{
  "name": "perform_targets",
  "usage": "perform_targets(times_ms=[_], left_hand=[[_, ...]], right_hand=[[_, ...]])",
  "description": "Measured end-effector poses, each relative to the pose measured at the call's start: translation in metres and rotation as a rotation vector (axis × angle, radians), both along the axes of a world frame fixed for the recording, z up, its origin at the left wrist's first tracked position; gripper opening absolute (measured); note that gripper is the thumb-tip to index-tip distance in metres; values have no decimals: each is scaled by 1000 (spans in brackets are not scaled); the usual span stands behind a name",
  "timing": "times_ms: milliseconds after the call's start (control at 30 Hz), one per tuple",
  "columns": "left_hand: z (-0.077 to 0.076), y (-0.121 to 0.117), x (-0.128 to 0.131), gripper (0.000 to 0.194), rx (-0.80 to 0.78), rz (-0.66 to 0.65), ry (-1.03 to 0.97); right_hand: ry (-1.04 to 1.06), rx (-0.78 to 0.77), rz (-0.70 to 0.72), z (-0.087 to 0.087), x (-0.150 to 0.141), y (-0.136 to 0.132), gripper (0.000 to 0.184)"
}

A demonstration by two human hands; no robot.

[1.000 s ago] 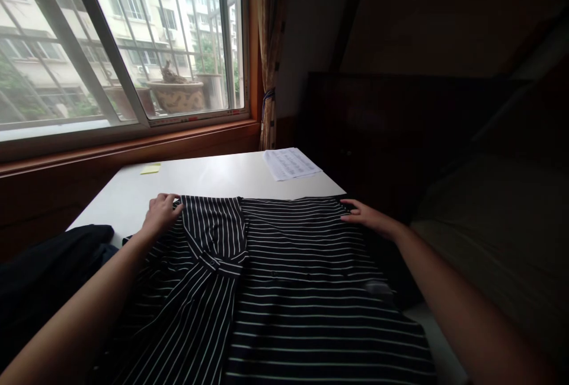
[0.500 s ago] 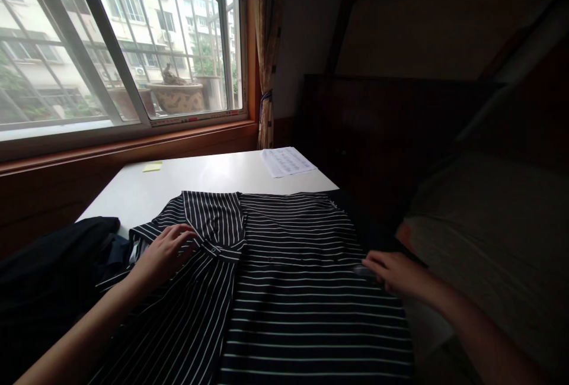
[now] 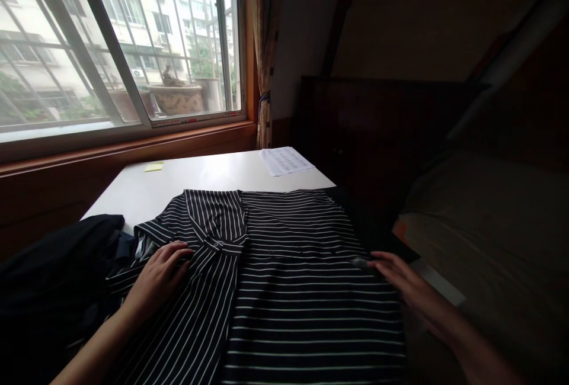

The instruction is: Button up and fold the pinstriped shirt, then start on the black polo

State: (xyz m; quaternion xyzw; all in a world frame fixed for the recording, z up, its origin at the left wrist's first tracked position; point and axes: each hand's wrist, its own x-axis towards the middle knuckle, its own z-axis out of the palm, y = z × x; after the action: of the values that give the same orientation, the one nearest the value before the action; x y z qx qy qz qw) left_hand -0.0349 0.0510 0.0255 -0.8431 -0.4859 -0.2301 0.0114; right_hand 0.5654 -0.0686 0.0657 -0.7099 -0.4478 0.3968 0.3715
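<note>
A dark shirt [image 3: 284, 290] with white stripes lies spread out in front of me, its collar and a small button near the upper left. My left hand [image 3: 162, 269] rests on the shirt's left part, just below the collar, palm down with the fingers stretched out. At the shirt's right edge, my right hand [image 3: 398, 272] has its fingers extended and touches or nearly touches the fabric. Beside those fingertips lies a small greyish, see-through piece [image 3: 359, 262], too blurred to name.
Dark crumpled clothing [image 3: 57, 266] is heaped at the left. On the white table [image 3: 213, 169] are a yellow sticky note [image 3: 153, 166] and printed sheets [image 3: 285, 161]. A window stands behind. A covered surface, perhaps a bed [image 3: 480, 225], is at the right in shadow.
My left hand has moved down from the collar and lies flatter on the shirt. The right hand's fingers have straightened and shifted slightly right, away from the small greyish piece.
</note>
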Motion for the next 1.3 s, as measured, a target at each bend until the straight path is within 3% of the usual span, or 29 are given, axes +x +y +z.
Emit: perform_targets(times_ms=[133,333,433,533,667,767,967,1300], left_hand=[[-3,1,-2,35,-7,-13,13],[-10,3,-7,38,-12,-25,37],[-10,3,-7,40,-9,-27,38],[-8,3,-6,40,-7,-23,33],[-8,2,-6,41,-13,-19,39],[-9,2,-8,43,-27,-8,47],[-13,3,-11,43,-49,6,69],[-12,2,-11,43,-39,1,61]], right_hand=[[31,25,-5,10,-12,3,49],[-208,304,-191,14,-6,-13,36],[-398,247,-98,5,3,-20,31],[-406,179,0,-14,15,-18,38],[-431,207,-87,-33,25,-9,44],[-505,168,-161,-32,25,-3,50],[-503,14,-149,-29,18,9,54],[-556,62,-60,-33,31,40,45]])
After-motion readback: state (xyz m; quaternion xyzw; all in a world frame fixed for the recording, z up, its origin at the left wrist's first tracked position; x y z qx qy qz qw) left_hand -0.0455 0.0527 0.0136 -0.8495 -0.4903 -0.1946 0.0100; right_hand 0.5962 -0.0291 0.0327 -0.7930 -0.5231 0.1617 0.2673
